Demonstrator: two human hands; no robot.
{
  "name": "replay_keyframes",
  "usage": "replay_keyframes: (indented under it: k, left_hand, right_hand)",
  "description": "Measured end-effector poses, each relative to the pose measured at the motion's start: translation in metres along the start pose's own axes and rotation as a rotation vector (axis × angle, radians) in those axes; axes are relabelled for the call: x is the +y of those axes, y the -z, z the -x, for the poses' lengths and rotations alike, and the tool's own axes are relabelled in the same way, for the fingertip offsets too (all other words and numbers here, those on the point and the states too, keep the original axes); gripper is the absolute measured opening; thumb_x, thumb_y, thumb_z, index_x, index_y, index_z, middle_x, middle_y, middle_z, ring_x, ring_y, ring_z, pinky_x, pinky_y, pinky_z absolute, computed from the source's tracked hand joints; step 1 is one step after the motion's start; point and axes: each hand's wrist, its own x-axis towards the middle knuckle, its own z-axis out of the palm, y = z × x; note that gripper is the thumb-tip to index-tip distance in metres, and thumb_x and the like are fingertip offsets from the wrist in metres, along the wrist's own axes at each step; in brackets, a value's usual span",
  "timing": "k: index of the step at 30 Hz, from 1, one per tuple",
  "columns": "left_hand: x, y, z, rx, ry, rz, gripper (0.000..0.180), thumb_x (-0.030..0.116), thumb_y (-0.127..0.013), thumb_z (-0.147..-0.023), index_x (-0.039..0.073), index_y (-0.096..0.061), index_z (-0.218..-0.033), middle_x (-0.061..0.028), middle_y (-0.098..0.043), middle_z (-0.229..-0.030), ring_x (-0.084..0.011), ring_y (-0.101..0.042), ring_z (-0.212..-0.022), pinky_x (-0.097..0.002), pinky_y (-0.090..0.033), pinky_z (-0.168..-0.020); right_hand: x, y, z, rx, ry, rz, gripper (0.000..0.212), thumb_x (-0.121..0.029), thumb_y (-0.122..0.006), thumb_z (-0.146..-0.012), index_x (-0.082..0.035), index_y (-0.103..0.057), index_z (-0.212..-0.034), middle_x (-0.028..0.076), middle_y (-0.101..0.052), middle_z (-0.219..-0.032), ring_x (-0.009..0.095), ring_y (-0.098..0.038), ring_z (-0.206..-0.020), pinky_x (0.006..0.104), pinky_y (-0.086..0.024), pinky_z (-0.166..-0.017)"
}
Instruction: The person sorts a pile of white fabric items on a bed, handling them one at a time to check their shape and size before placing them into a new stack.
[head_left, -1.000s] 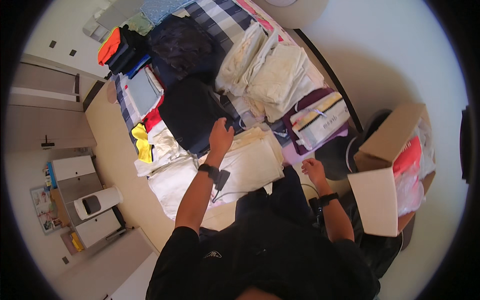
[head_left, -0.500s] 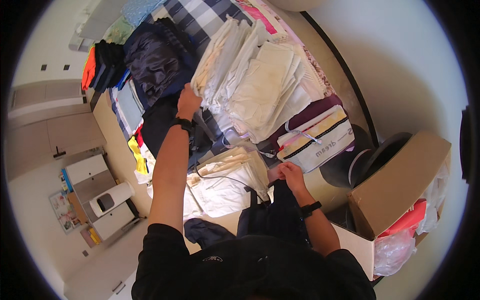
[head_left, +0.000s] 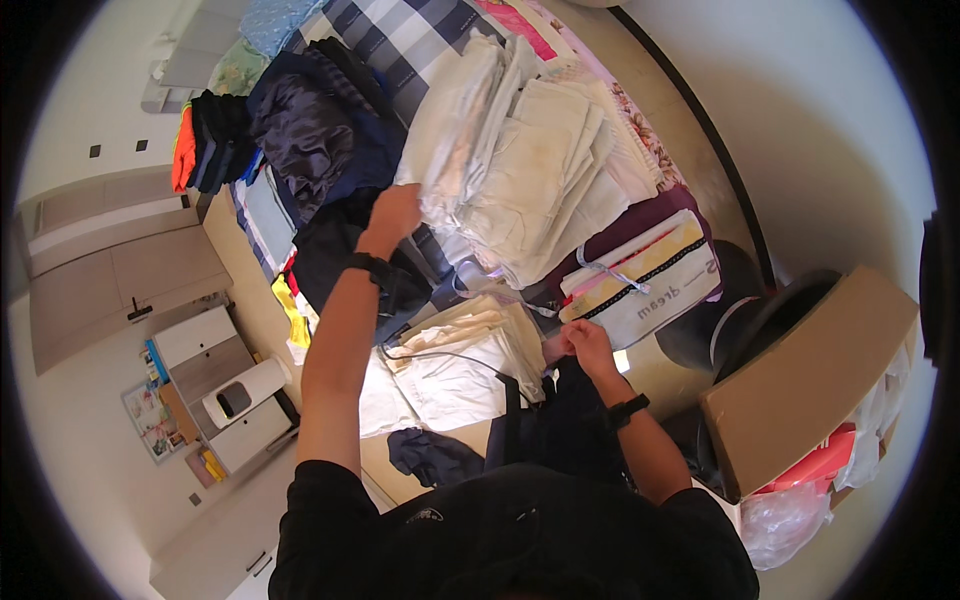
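My left hand is closed on the near-left edge of a folded cream cloth, at the left side of a leaning pile. To its right lies a stack of folded off-white cloths. My right hand pinches a small, pale pinkish, see-through piece, whose kind I cannot make out. Just left of that hand lies another pile of folded cream cloths, with a dark cord across it. A pale ribbon-like strap lies between the piles.
Dark clothes are heaped at the left of the checked bedspread. On the right are a printed white folded cloth, a black round stool-like object and a cardboard box with plastic bags. A white cabinet stands far left.
My left hand has moved slightly right and pushed the cream cloth over, so the fanned layers now lean closer to the right stack. My right hand keeps its pinch, nearly in place.
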Motion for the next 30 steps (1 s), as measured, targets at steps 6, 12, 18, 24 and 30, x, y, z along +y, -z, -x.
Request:
replay_keyframes:
  k: [6, 12, 18, 24, 30]
  left_hand:
    - [0.068, 0.0, 0.009, -0.04, -0.116, 0.116, 0.015, 0.006, -0.053, -0.078, 0.002, -0.062, -0.089, -0.0236, -0.065, -0.087, -0.0407, -0.063, -0.087, -0.0493, -0.049, -0.076]
    - [0.07, 0.042, 0.023, -0.065, -0.087, 0.245, 0.023, 0.011, -0.061, -0.084, 0.002, -0.063, -0.105, -0.0263, -0.064, -0.092, -0.043, -0.061, -0.089, -0.0476, -0.048, -0.081]
    - [0.072, 0.143, 0.072, 0.05, -0.143, 0.518, 0.031, 0.01, -0.062, -0.084, 0.001, -0.061, -0.113, -0.0243, -0.064, -0.093, -0.0405, -0.063, -0.085, -0.0384, -0.05, -0.075]
    - [0.12, 0.176, 0.176, 0.025, -0.324, 0.417, 0.027, 0.007, -0.062, -0.08, 0.003, -0.063, -0.106, -0.0195, -0.062, -0.078, -0.0407, -0.061, -0.069, -0.0439, -0.049, -0.06]
    - [0.187, 0.147, 0.264, -0.06, -0.313, 0.484, 0.023, 0.0, -0.056, -0.07, -0.002, -0.056, -0.094, -0.0181, -0.062, -0.075, -0.0393, -0.062, -0.07, -0.046, -0.049, -0.061]
  right_hand:
    - [-0.047, -0.015, -0.035, -0.01, 0.027, 0.011, 0.013, -0.012, -0.057, -0.091, 0.0, -0.064, -0.092, 0.004, -0.064, -0.074, 0.01, -0.058, -0.06, 0.0233, -0.047, -0.057]
    - [-0.104, -0.036, -0.062, -0.072, 0.152, 0.086, 0.016, -0.014, -0.057, -0.092, 0.0, -0.063, -0.094, 0.005, -0.065, -0.078, 0.01, -0.058, -0.063, 0.0229, -0.048, -0.059]
    - [-0.202, -0.098, -0.051, -0.388, 0.168, -0.043, 0.036, -0.031, -0.058, -0.093, 0.001, -0.059, -0.11, 0.01, -0.065, -0.098, 0.017, -0.063, -0.089, 0.0289, -0.053, -0.072]
    - [-0.271, -0.146, -0.018, -0.46, 0.065, -0.615, 0.061, -0.042, -0.06, -0.092, 0.004, -0.047, -0.13, 0.014, -0.06, -0.121, 0.026, -0.058, -0.11, 0.0388, -0.051, -0.088]
    - [-0.227, -0.095, -0.05, -0.285, -0.002, -0.361, 0.046, -0.017, -0.065, -0.086, 0.008, -0.052, -0.122, 0.017, -0.062, -0.115, 0.028, -0.062, -0.102, 0.0363, -0.05, -0.09]
